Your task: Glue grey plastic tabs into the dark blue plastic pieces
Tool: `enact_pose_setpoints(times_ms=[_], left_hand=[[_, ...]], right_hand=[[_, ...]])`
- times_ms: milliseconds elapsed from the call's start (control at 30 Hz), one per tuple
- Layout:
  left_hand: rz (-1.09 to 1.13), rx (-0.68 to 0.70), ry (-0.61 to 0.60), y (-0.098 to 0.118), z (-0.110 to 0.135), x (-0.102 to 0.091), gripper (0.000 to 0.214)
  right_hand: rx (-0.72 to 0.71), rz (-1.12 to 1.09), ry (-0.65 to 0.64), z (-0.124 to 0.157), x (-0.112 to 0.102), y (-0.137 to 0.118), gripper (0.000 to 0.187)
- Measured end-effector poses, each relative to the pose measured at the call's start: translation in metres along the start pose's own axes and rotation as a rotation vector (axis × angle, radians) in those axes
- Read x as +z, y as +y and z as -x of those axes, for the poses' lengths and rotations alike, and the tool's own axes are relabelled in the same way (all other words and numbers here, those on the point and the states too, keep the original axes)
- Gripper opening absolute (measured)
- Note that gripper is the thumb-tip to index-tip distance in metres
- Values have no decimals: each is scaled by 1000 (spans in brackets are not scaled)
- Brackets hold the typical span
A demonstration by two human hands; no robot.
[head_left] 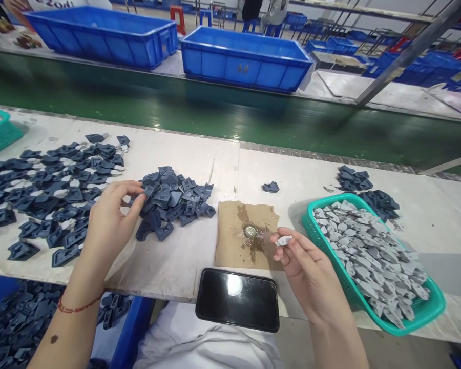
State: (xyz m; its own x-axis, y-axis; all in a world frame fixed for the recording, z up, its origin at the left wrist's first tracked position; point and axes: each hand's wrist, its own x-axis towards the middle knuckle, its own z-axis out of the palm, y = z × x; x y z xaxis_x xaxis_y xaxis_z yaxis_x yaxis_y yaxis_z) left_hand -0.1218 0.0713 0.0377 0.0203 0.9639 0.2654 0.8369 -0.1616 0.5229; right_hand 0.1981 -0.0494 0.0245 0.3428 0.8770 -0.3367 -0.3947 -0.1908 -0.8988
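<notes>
My left hand (109,218) reaches into a small heap of dark blue plastic parts (174,200) on the white bench, its fingertips pinched on one dark blue part at the heap's left edge. My right hand (305,266) hovers just right of a stained brown cardboard pad (230,241) and pinches a small light grey plastic piece (283,240) between thumb and fingers. A small round metal dish (250,231) sits in the middle of the pad. A teal basket (430,307) full of light grey pieces stands at the right of my right hand.
A wide spread of dark blue parts (49,189) covers the bench's left. A black phone (238,300) lies at the front edge. One loose blue part (271,187) and a small pile (355,179) lie farther back. A green conveyor belt (230,113) and blue crates (246,56) lie beyond.
</notes>
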Motion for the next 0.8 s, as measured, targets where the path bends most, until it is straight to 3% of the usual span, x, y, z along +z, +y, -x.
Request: enact_pose_setpoints(times_ms=[100,167,267,333,467,600,800], left_hand=[[113,-101,44,13,14,-1,18],[354,-200,53,23,24,-1,16],[816,-331,-79,41,40,3,20],[992,-419,-213,53,49,10,26],[1110,-419,-431,70,63,33,32],[1147,-405,-491,81,71,55,30],[1110,-422,-585,86,84,71,19]], right_hand=[[6,21,13,0,0,3,36],[-8,70,23,0,-1,5,41],[-57,127,44,-3,-2,12,38],[-93,152,62,-5,-3,17,31],[-177,351,122,-10,-6,21,30],[-306,608,105,-15,-1,16,25],[-414,929,-36,-26,7,12,26]])
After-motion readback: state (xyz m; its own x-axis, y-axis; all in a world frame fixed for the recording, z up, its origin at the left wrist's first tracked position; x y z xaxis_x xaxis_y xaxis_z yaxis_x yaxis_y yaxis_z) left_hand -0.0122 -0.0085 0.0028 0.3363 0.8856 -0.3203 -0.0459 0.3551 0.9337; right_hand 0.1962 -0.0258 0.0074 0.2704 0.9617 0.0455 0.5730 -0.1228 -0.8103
